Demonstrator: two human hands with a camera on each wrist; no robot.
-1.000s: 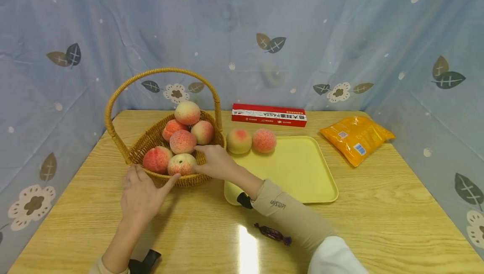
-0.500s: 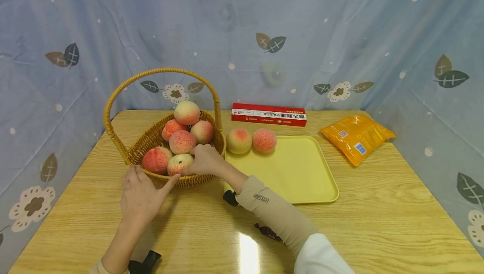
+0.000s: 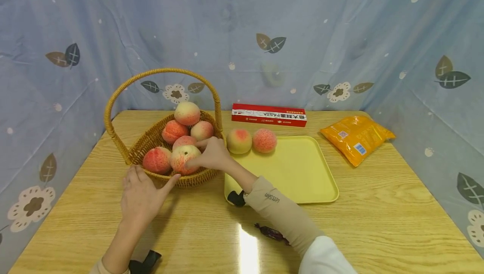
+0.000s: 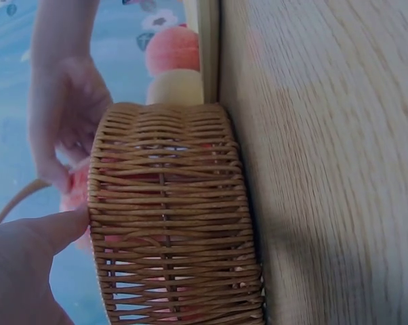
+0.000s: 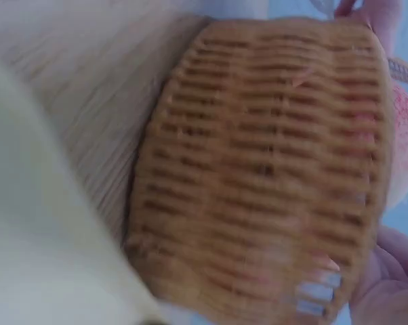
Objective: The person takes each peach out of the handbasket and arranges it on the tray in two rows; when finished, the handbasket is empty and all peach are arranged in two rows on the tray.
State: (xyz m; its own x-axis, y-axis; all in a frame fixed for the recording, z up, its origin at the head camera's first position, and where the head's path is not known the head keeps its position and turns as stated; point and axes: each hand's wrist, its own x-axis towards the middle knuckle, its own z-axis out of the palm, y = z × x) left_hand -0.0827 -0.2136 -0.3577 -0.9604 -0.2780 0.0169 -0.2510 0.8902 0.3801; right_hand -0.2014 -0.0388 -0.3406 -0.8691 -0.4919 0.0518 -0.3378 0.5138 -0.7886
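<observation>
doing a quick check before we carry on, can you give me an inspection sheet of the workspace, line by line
Surface: wooden table, a bright glare patch near the front
Job's things: basket at the left holding six peaches; two more peaches at the far left of the yellow tray
Clutter: red pasta box at the back, orange bag at the right, wrapped candy near the front, partly behind the right arm
Hands: left hand touches the basket's near rim; right hand pinches the front peach
Cables: nothing seen
Surroundings: blue patterned curtain behind and at both sides
</observation>
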